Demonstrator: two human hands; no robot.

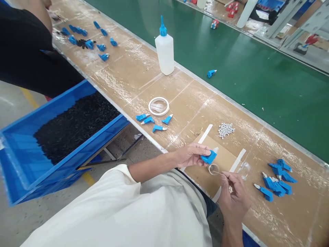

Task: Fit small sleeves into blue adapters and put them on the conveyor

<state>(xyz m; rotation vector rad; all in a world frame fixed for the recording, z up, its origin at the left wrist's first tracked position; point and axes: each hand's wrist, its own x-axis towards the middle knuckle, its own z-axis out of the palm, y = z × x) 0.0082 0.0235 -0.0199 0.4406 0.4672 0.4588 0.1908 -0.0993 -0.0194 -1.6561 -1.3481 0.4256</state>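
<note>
A blue part [209, 157] is pinched between the thumb and fingers of the left hand [191, 155]; its pale tip is pointed away from the wearer. A thin stick [218, 173] is grasped between the thumb and forefinger of the right hand [235, 195]. The stick is directed from these fingertips toward a small clear cup [213, 169], which is located between the two hands, just below the blue part. Whether the stick's tip is inside the cup or above it cannot be told.

Beneath the fingers, a cardboard sheet [224, 155] is laid on the brown workbench [290, 219], with white strips [238, 160] along its sides. Beyond the fingertips, a pile of small grey pieces [226, 130] is placed near the sheet. To the right of the right fingers, a cluster of blue parts [279, 187] is gathered. To the left of the left fingers and farther forward, four blue parts [159, 128] are set near a roll of tape [158, 114].

Farther out, a white bottle [165, 53] with a blue nozzle is stood upright near the bench's far edge. Beyond it, a single blue part [211, 73] is carried on a green belt [269, 103]. Well to the left of the left fingers, a blue bin [15, 164] is filled with black pieces [77, 127]; past it, a person in dark clothing [25, 51] is seen at the bench.
</note>
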